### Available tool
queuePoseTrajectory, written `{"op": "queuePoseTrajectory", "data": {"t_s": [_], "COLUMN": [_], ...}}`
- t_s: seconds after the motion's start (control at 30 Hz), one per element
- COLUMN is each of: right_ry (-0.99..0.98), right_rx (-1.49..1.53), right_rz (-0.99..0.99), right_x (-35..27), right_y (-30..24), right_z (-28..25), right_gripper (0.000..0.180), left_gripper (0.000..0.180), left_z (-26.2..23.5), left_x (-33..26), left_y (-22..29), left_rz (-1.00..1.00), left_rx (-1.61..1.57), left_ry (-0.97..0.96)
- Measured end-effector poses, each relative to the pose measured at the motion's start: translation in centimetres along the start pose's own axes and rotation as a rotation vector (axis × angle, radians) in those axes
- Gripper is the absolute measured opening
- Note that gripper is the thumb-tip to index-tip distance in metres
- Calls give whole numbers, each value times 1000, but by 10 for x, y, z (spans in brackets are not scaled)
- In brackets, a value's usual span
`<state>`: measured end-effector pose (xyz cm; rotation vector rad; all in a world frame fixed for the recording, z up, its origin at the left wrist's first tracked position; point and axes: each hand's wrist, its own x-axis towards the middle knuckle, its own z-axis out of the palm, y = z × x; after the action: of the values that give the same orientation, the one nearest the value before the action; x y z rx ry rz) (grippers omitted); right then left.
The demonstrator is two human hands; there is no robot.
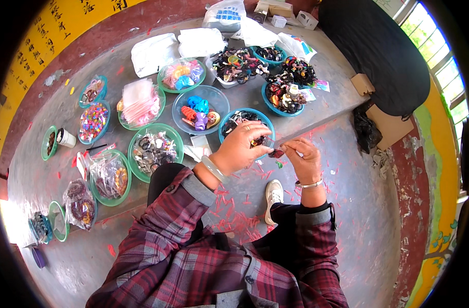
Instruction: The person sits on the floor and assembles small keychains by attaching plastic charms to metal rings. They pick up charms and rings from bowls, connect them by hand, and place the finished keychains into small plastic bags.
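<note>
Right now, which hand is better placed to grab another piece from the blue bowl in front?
Left. The left hand hangs right over the blue bowl of dark pieces, fingers at its near rim. The right hand is off to the bowl's right, pinching a small dark piece.

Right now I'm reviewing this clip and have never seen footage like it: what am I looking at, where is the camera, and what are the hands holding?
A fisheye camera on a person's head looks down, so straight edges curve. The plaid-sleeved forearms entering from below are the wearer's own. The left hand and right hand meet over a small dark piece, pinched between the fingers; what it is I cannot tell. On the grey concrete ledge stand green and blue bowls of colourful small accessories, such as the blue bowl, beside white plastic bags. Red scraps litter the floor.
</note>
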<state>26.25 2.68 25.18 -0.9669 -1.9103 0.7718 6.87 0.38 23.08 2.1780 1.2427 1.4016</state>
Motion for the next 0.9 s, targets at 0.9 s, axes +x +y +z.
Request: {"op": "queuePoseTrajectory", "data": {"t_s": [0.9], "right_ry": [112], "right_rx": [668], "right_rz": [530], "right_x": [-2], "right_y": [8], "right_z": [8], "right_gripper": [11], "left_gripper": [23], "left_z": [0], "left_x": [-2], "left_y": [1], "left_rz": [-860], "left_rx": [-1132], "left_ry": [-189]}}
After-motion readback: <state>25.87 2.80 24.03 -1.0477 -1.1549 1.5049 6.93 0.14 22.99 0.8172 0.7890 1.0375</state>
